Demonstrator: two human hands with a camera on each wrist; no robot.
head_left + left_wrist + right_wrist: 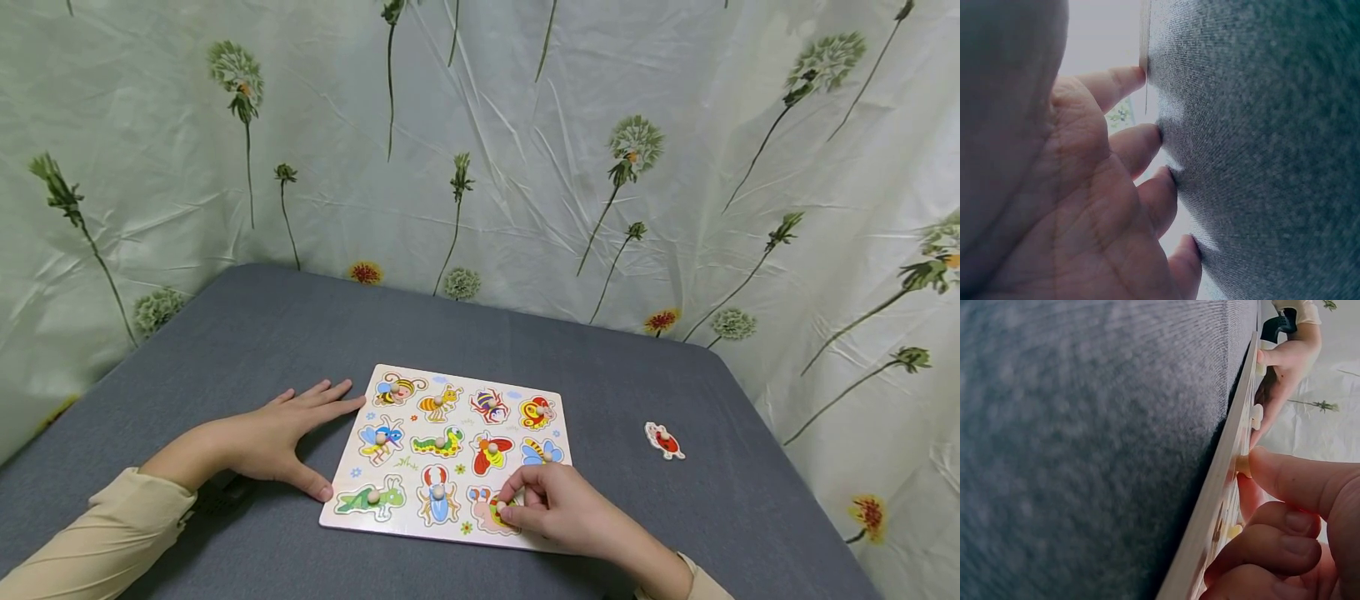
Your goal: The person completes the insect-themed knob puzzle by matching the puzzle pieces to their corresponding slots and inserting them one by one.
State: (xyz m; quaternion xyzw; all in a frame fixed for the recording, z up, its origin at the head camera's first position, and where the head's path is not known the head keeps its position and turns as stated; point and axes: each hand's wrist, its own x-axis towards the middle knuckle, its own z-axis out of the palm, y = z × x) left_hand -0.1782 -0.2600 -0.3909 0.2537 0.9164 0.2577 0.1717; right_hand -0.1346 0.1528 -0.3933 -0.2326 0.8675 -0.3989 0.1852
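A wooden peg puzzle board (pixel 408 530) with knobbed insect pieces lies on the grey table. My left hand (pixel 281 437) is spread flat at its left side, thumb at the lower left corner and index fingertip against the left edge. The left wrist view shows this hand's (pixel 1085 175) fingertips resting on the cloth. At the lower right of the board, my right hand (pixel 566 512) pinches the knob of a pink snail piece (pixel 480 508), partly hidden by the fingers. In the right wrist view, the knob (pixel 1243 465) sits between thumb and index finger, close to the board.
A red ladybird piece (pixel 664 441) lies loose on the table (pixel 615 375), to the right of the board. A green grasshopper piece (pixel 375 497) and a blue beetle piece (pixel 437 497) sit along the board's near row. Behind the table hangs a flower-printed curtain (pixel 525 208).
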